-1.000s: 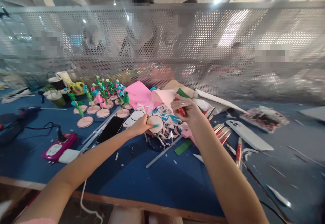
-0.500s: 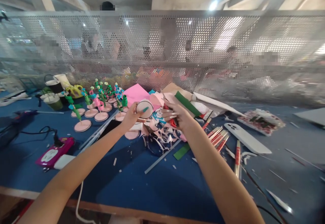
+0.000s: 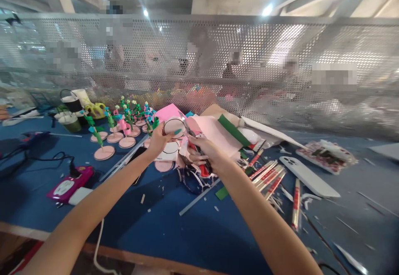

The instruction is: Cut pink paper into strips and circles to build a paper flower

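Observation:
My left hand (image 3: 158, 140) is raised above the blue table (image 3: 174, 229) and pinches a pale pink paper disc with a black outline (image 3: 173, 126). My right hand (image 3: 204, 153) is closed round red-handled scissors (image 3: 199, 160), whose blades point up toward the disc's right edge. Under both hands lie more cut discs (image 3: 164, 166) and a heap of pink, teal and green paper scraps (image 3: 215, 131).
Several small paper flower figures on pink round bases (image 3: 120, 127) stand at the left. A magenta device with a cable (image 3: 70, 182), a dark phone (image 3: 134, 158), a white phone case (image 3: 308, 176), red-and-white sticks (image 3: 268, 175) and a perforated metal screen (image 3: 218, 63) with people behind it surround the work.
My left hand lifted the disc off the table and brought it up. My right hand came left with the scissors to meet it; the green strip is out of that hand.

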Tool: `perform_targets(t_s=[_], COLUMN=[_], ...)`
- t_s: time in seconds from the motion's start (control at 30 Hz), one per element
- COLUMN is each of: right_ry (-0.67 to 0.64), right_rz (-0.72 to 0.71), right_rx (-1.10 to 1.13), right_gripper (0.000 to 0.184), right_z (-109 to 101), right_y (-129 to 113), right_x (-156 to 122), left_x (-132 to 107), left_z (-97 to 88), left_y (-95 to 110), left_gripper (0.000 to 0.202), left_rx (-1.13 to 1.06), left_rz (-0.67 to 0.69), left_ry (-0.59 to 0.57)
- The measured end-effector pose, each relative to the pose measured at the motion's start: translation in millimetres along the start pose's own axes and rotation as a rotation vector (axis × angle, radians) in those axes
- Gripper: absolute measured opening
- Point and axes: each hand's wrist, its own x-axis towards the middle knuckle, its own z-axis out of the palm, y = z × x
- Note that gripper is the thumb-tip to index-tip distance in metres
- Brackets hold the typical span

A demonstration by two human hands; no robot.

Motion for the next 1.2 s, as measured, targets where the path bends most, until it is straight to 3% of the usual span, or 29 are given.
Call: perform_targets(t_s=[0.13,0.33,0.57,0.97,1.2], right_ry=[-0.036,-0.212,-0.266,-0.035,-0.054], right_rz=[-0.040,-0.076,-0.044,-0.071,-0.066], right_rx=[-0.003,0.007,-0.027,-0.019,0.022], right_gripper=[0.050,0.050,0.057,0.049,0.042], right_z=[0,-11,-16,1,-9], right_y=[4,9,10,3,8], right_x=[1,11,15,-1,12], left_x=[0,-1,-3,-7,-7], left_z=[1.2,0.2,0.5,3.9,4.8], left_y=[0,-1,-2,-1,-9], left_gripper=[0.045,0.046,0.056,0.038,0.032], left_rx=[-0.011,-0.031,-0.017,0.027,0.056], left_rz=[0.024,0.028,0.010,0.023,-0.001], left_ry=[0.017,-0.010,-0.052,-0.158,-0.172])
